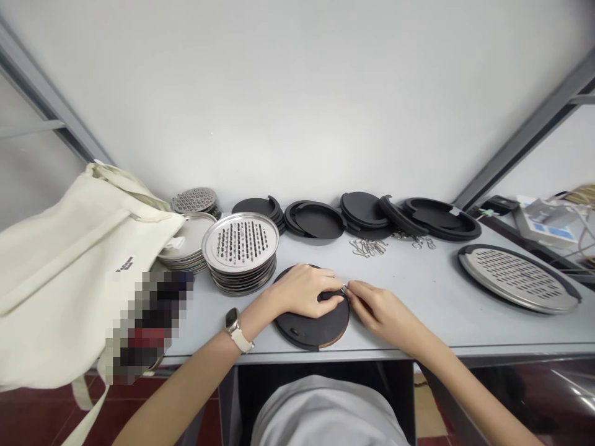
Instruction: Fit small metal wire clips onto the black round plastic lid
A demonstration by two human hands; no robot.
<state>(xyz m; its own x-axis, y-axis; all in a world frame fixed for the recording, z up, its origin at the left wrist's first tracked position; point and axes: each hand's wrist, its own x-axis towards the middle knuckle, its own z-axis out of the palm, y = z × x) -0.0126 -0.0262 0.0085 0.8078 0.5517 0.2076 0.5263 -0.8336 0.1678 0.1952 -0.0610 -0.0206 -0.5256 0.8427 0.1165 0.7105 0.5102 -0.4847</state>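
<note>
Disc [318, 328], black, is laid flat on the desk [432, 291] at the lower centre of the frame, with the left grip [304, 292] rested across it; whether anything is grasped between its curled thumb and forefinger cannot be told. By the right grip [383, 310], a small metal clip [344, 289] is pinched at the disc's upper-right rim, while hooks [367, 248] are strewn above, right of centre.

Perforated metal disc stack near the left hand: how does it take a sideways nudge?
The stack of perforated metal discs may slide apart: shiny surfaces, no strap showing. Tipping seems unlikely, since it's wider than tall. Each disc looks stiff, rimmed metal.
</note>
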